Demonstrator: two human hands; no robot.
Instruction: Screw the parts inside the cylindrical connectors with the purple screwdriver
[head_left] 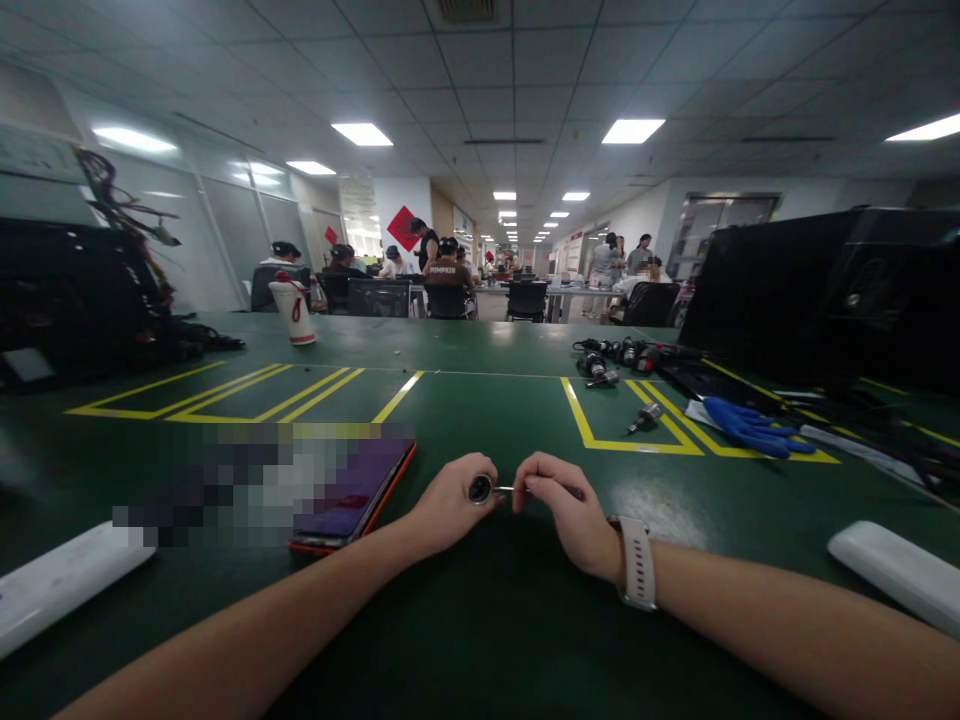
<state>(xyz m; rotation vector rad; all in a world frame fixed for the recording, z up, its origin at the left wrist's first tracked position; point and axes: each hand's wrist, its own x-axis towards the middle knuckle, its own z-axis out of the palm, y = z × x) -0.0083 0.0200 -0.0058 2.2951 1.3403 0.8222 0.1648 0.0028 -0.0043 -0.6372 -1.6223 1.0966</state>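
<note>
My left hand (pixel 450 505) is closed around a small cylindrical part (pixel 480 488) with a dark round end and a metal rim, facing me. From the right, my right hand (pixel 570 510) grips a slim screwdriver (pixel 505 489); its thin metal shaft reaches to the part's side, and its dark handle end shows beyond my fingers. Whether the tip touches the part is hidden by my left fingers. Both hands are just above the green tabletop (pixel 480 620). A pale watch (pixel 637 563) is on my right wrist.
Left of my hands lies a dark tablet-like device (pixel 367 485) with an orange edge, beside a blurred patch. Right are a loose metal part (pixel 643 418), several dark tools (pixel 611 355) and a blue glove (pixel 750 425). A paper cup (pixel 293 312) stands farther back. People sit beyond.
</note>
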